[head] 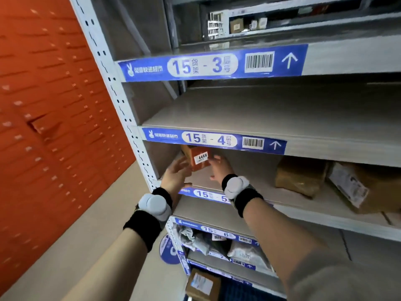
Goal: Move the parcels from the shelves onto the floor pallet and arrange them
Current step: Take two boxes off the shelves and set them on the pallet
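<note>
A small orange-brown parcel (196,158) with a white "4468" label stands at the left end of the shelf under the 15-4 label (256,183). My left hand (176,175) presses against its left side and my right hand (218,168) against its right side. The parcel is held between both hands. Two larger brown parcels, one (300,175) and another (364,187) with a white label, lie further right on the same shelf. A cardboard box (202,284) sits low down on a blue surface (238,290), near the floor.
The shelf above, marked 15-4 (271,114), holds nothing in view. Grey bagged parcels (195,237) fill the lower shelves. The rack's white upright post (121,109) runs along the left. An orange wall of lockers (43,105) stands to the left, with beige floor (86,224) between.
</note>
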`<control>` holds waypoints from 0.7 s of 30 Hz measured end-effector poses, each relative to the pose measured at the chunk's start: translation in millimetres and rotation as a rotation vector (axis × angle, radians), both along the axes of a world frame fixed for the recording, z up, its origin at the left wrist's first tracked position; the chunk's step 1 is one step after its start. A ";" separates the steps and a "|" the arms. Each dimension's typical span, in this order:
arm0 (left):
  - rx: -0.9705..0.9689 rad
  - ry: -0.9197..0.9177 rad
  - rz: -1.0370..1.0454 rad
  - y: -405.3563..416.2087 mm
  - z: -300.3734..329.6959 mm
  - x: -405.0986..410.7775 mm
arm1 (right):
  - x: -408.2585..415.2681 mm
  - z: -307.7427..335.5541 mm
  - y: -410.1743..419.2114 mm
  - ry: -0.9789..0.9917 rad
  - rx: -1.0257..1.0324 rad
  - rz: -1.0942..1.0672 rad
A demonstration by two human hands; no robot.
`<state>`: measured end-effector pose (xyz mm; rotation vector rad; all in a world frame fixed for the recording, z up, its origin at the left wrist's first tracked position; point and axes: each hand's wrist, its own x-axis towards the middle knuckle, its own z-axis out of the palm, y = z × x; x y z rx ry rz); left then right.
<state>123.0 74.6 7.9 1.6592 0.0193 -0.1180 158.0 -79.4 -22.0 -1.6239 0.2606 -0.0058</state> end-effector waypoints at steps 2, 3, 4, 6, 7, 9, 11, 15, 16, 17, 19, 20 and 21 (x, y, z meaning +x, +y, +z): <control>0.051 0.046 0.064 -8.0 -1.8 25.2 | 30.3 0.6 -0.2 -0.073 -0.130 0.010; 0.063 0.073 0.086 -11.0 -3.1 35.5 | 38.2 1.8 0.1 -0.113 -0.201 0.017; 0.061 0.096 0.106 -13.5 -4.7 44.8 | 49.3 -1.5 -0.3 -0.124 -0.246 0.020; 0.056 0.125 0.132 -18.5 -6.9 60.0 | 65.8 -4.0 -3.6 -0.080 -0.310 0.090; 0.051 0.138 0.141 -21.5 -7.5 65.0 | 71.9 -7.6 -7.0 -0.020 -0.347 0.158; 0.034 0.163 0.153 -26.1 -7.9 71.2 | 77.5 -14.7 -12.4 0.042 -0.397 0.235; 0.027 0.184 0.139 -30.2 -9.1 73.8 | 77.1 -16.4 -14.5 0.032 -0.433 0.264; 0.040 0.215 0.112 -33.9 -13.8 70.1 | 65.4 -19.5 -8.2 -0.117 -0.232 0.122; 0.049 0.221 0.117 -32.7 -15.7 69.4 | 62.1 -21.0 -6.8 -0.136 -0.174 0.060; 0.069 0.224 0.120 -30.8 -17.2 68.4 | 58.5 -22.0 -5.4 -0.147 -0.114 0.008; 0.113 0.220 0.137 -26.0 -20.0 64.7 | 46.8 -19.9 -5.4 -0.174 -0.034 -0.044; 0.118 0.211 0.147 -23.9 -21.9 62.9 | 42.5 -19.3 -5.5 -0.175 -0.020 -0.049; 0.100 0.202 0.164 -22.1 -23.6 60.4 | 36.6 -18.2 -5.2 -0.181 -0.006 -0.049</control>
